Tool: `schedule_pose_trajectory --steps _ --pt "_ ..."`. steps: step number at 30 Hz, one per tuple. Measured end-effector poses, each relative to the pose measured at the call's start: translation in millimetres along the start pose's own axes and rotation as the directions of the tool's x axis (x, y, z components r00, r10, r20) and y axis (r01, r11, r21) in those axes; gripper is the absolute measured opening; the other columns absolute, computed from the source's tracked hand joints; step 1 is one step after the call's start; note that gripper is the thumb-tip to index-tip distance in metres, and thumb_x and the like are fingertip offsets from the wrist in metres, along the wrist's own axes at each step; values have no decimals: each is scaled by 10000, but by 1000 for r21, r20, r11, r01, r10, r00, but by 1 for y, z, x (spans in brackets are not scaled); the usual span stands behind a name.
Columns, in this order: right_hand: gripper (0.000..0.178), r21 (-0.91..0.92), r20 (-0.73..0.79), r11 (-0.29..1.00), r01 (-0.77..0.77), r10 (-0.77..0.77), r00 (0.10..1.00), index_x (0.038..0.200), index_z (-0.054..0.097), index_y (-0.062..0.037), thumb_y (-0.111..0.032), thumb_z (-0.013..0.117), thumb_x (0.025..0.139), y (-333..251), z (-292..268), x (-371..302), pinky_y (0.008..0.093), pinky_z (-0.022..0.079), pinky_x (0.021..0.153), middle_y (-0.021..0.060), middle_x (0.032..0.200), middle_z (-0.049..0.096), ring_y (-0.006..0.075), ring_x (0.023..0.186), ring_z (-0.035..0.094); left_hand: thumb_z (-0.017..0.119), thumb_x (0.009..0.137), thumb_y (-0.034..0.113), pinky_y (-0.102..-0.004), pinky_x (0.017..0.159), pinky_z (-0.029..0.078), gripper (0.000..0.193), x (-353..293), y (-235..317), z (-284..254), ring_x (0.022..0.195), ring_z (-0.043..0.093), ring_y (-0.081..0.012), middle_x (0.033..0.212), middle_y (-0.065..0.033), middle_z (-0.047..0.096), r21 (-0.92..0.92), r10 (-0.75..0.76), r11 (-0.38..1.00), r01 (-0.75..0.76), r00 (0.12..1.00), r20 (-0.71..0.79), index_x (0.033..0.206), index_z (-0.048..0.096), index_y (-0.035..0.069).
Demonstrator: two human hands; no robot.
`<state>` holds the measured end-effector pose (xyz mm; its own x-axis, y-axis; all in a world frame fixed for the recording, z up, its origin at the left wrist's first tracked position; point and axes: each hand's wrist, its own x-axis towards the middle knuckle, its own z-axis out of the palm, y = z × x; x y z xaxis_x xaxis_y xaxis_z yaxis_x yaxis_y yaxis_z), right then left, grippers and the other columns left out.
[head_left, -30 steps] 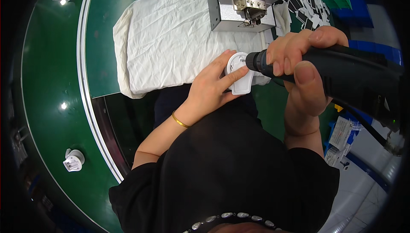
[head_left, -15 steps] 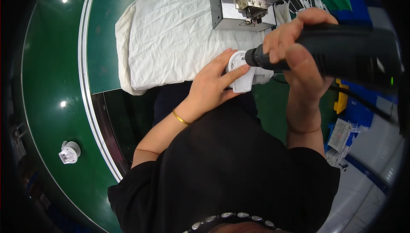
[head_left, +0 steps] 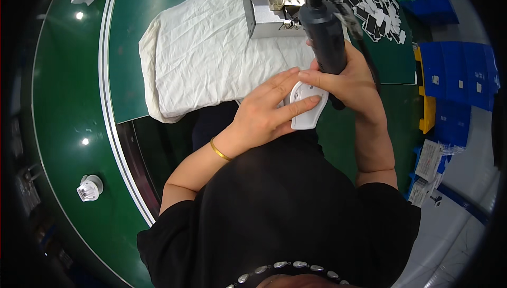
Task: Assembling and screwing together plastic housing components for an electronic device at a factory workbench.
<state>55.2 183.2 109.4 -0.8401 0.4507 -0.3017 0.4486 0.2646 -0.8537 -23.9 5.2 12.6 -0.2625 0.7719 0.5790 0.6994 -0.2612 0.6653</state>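
Plug [head_left: 308,107]: small white plastic part, held over the lap just off the table [head_left: 158,2] edge; judged light, stiff and smooth, best gripped by its flat sides.
Left hand [head_left: 264,113]: fingers [head_left: 296,109] laid across the plug, pinching it against the thumb.
Right hand [head_left: 351,82]: fingers wrapped tight round the driver, its thumb touching the plug's top.
Driver [head_left: 325,29]: dark powered tool, tip pointing away toward the feeder.
Feeder [head_left: 285,2]: grey metal box on the table.
Cloth [head_left: 206,55]: white, crumpled, spread under the feeder.
Belt [head_left: 63,103]: green conveyor at left, carrying another white part [head_left: 88,187].
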Motion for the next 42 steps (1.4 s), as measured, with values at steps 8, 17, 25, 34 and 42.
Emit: schedule_pose_trajectory --steps 8,17,25,34,42 --pt "476 361 -451 924 124 57 891 1171 546 38 -111 799 795 52 -97 36 318 587 616 88 907 642 153 722 641 887 649 204 -395 940 499 761 -3 -9 -50 1120 597 -366 1321 -199 572 86 -271 951 297 934 -234 1349 600 128" --pt "331 558 -617 827 69 358 700 1002 571 33 -160 756 807 176 -201 73 413 618 657 92 801 567 211 717 616 667 743 -85 -386 893 525 584 -13 -15 -89 1368 424 -357 1503 -167 409 579 -195 791 196 979 -64 1258 661 191" --pt "264 490 -674 862 128 281 683 971 598 40 -156 700 827 175 -188 91 280 505 602 98 816 648 162 663 616 669 686 -111 -409 1077 431 630 13 20 -133 1394 381 -392 1548 -153 348 491 -484 801 344 854 192 1283 600 78" --pt "353 545 -504 820 174 154 850 1145 611 22 -134 715 846 150 -160 140 347 507 807 95 1024 668 206 907 639 707 652 -103 -396 928 517 518 -26 -25 -159 1164 590 -365 1298 -159 585 552 -437 688 471 876 -203 1140 603 36" --pt "320 236 -695 965 111 88 713 1113 621 32 -158 676 860 193 -172 127 316 492 700 93 971 659 188 791 616 780 846 183 -293 814 496 425 -64 -138 -296 900 607 -148 1025 -102 657 -47 -308 689 724 233 -922 1144 548 -10"
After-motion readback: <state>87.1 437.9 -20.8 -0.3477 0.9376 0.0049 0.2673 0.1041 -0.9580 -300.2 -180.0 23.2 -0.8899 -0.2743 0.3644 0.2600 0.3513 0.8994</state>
